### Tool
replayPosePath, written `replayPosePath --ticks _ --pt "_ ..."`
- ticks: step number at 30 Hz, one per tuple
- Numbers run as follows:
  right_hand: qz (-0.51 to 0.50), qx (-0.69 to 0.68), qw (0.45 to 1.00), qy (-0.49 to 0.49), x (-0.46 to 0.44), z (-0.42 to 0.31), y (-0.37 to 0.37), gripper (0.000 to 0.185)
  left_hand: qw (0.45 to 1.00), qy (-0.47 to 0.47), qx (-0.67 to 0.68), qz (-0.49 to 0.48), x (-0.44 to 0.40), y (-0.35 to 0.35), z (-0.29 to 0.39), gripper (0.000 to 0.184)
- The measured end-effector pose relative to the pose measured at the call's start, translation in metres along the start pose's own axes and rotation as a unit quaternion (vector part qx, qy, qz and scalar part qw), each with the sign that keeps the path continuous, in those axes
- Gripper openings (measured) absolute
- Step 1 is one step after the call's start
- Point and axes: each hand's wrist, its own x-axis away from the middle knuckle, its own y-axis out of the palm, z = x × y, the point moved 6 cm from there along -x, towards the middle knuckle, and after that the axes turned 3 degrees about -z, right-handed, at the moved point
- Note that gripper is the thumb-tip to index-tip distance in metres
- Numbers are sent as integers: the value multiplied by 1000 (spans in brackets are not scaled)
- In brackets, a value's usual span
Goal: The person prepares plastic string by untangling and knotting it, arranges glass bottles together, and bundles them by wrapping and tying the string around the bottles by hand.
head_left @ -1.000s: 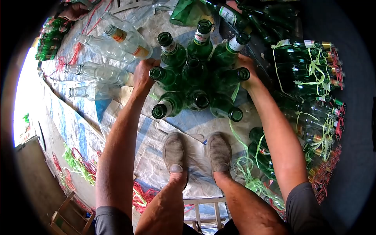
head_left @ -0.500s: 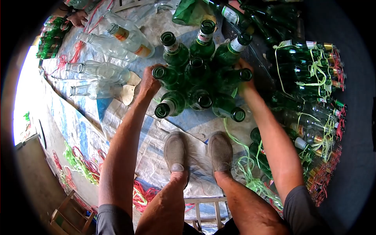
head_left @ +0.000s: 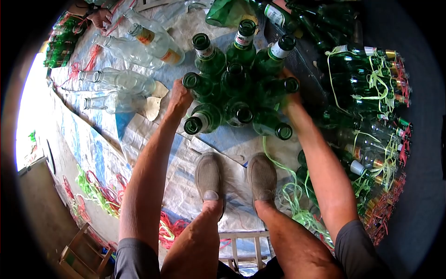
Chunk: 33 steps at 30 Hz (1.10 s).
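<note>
A tight cluster of several green glass bottles (head_left: 236,86) stands upright in front of me, necks towards the camera. At its left side is my left hand (head_left: 180,98), closed, its knuckles against the outer bottle; what it grips is hidden. My right hand (head_left: 291,97) is at the opposite side, behind a bottle neck that covers its fingers. Some bottles have white neck labels. A thin light-green plastic strip (head_left: 274,160) runs from beneath the cluster towards a tangle of the same strip (head_left: 297,204) by my right forearm.
Clear glass bottles (head_left: 123,83) lie at the left on the tarp (head_left: 213,144). Tied green bottles (head_left: 353,79) are stacked at the right. Red string (head_left: 172,230) lies near my legs, above a wooden stool (head_left: 245,242). Another person's hand (head_left: 100,18) shows at upper left.
The bottle cluster has shifted very slightly, with both my hands still at its sides. The other person's hand has moved a little right, its fingers now more spread.
</note>
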Motion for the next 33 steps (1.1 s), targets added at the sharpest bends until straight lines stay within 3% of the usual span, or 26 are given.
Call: replayPosePath --ticks 6,10,13,20,23,25,28,33 --pt "-16 -40 999 7 -1 8 1 24 1000 -31 5 -3 1 1 -10 11" --pt "-8 -10 1000 24 4 8 0 25 998 -13 -62 -10 -1 -2 -17 13" --pt "8 -23 996 83 15 4 3 27 995 0 -95 -39 4 -1 -7 17" --pt "22 90 993 69 29 -4 2 29 997 74 -11 32 8 -4 -35 17" --pt "20 150 986 71 35 -7 3 28 1000 -4 -4 26 14 -6 -60 27" --pt "-2 204 979 16 35 -1 1 28 998 -55 -13 39 26 -6 -45 37" --pt "-32 70 997 7 37 13 1 27 994 -73 71 35 35 -1 -43 38" --pt "-55 62 996 -14 56 4 3 29 985 -91 141 30 49 2 -34 37"
